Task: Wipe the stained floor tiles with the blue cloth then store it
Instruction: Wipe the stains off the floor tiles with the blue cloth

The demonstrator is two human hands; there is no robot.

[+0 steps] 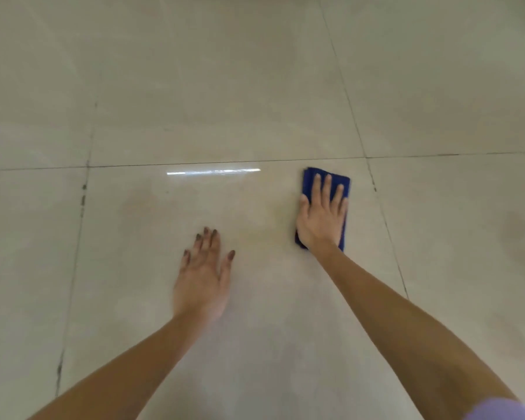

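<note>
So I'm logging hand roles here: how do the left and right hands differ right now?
The right hand lies flat on the folded blue cloth; the left hand has nothing under it but bare floor tile. The right hand reaches farther forward than the left hand. Both are open, palm down.

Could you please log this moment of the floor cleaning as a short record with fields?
surface: glossy beige floor tiles with dark grout lines
cloth: folded blue cloth, flat on the tile
right hand: right hand flat on the cloth, fingers extended
left hand: left hand open, palm down, empty, blurred
stains: faint darker patch left of the cloth
storage place: not visible
</note>
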